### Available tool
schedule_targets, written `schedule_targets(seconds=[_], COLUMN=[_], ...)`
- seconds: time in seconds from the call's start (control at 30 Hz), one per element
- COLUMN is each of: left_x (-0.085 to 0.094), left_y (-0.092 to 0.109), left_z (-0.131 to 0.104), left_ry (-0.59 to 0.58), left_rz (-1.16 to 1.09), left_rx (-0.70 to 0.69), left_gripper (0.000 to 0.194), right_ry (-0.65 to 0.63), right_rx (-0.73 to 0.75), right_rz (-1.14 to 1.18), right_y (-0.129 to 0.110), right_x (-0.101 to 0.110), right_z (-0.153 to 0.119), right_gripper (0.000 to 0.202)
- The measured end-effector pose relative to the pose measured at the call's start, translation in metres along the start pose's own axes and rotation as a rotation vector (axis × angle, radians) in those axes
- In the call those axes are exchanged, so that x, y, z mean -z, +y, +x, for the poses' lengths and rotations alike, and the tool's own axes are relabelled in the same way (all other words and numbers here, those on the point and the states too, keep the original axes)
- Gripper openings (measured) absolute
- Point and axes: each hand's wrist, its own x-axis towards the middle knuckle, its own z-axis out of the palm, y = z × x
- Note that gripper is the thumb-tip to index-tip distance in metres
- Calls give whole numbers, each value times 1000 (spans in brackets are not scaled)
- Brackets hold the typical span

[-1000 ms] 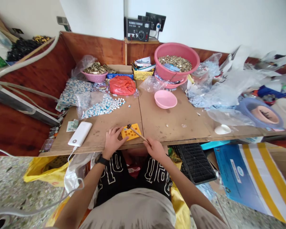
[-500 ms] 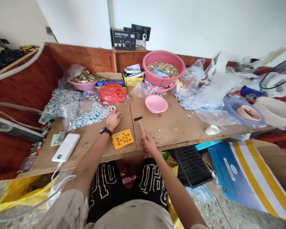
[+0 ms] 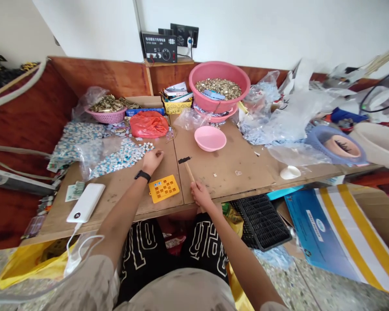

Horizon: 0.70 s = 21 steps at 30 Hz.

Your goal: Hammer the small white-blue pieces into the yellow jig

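Note:
My right hand [image 3: 201,194] grips the wooden handle of a small black-headed hammer [image 3: 189,172], its head raised toward the table's middle. At the edge of a heap of small white-and-blue pieces [image 3: 123,156] is my left hand [image 3: 152,160], wrist watch on. Its fingers are pinched together, and a tiny white piece seems to show at their tips. Between my hands, nearer the front edge, lies a yellow plate with square slots [image 3: 164,189]. A couple of its slots in the back row hold white-and-blue pieces; many others look dark.
A pink bowl [image 3: 210,139] stands beyond the hammer. Behind it is a large pink basin [image 3: 220,102] of metal bits. A red bag [image 3: 149,124] and a pink basket [image 3: 106,116] are at the back left. A white power bank [image 3: 86,203] with a cable lies left.
My left hand has drawn its fingertips back slightly from the heap, into a pinch. The hammer stays in my right hand in nearly the same place. The view has shifted slightly.

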Motion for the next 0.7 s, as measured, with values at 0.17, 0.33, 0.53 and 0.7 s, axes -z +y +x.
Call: schedule_targets(seconds=[0.17,0.33,0.53,0.7], left_x=[17,29,23,20], left_y=[10,15,28,28], left_z=[-79,-146,-155,-149], left_ry=[-52,-174,-203,-198], left_rz=[-106,-78,127,47], left_rx=[-68,-224,-293,-253], left_gripper=[34,35,33,35], right_ry=[15,20,19,44], right_rx=[6,10,28,58], right_rz=[-2,-5,-27,-71], right_y=[1,-1,-3,-5], right_x=[-1,-2,-2,-4], right_z=[-4,-5,-8,-11], right_gripper=[60,60,62,60])
